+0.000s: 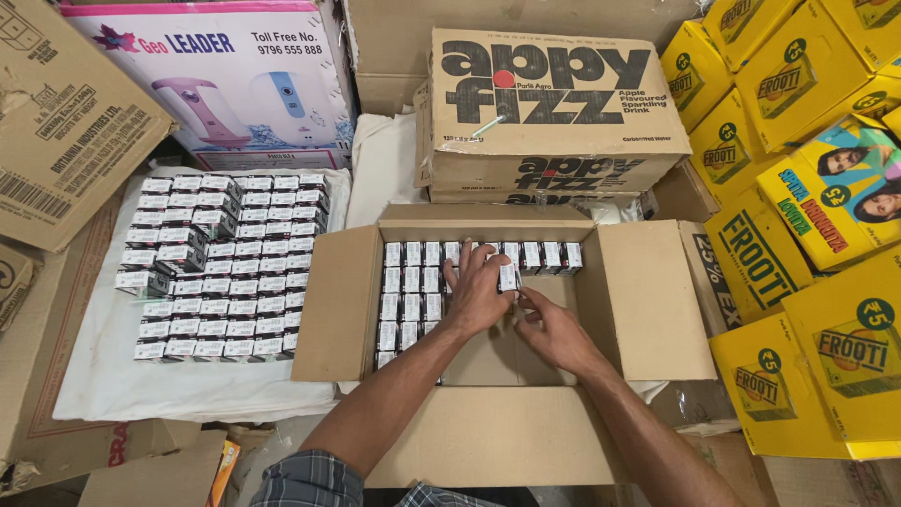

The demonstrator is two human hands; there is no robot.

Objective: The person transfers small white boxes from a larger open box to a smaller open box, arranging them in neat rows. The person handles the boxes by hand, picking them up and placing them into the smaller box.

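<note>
Hands inside open carton (648, 300): left hand (477, 293) flat on small boxes (411, 282); right hand (554, 330) pinching one box (508, 277). White cloth (103, 376) left of carton, yellow cartons (798, 282) right.

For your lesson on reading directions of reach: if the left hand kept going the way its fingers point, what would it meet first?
The left hand points toward the open carton's far side, so it would likely first meet the back row of small black-and-white boxes, then the carton wall; depth is unclear.
</note>
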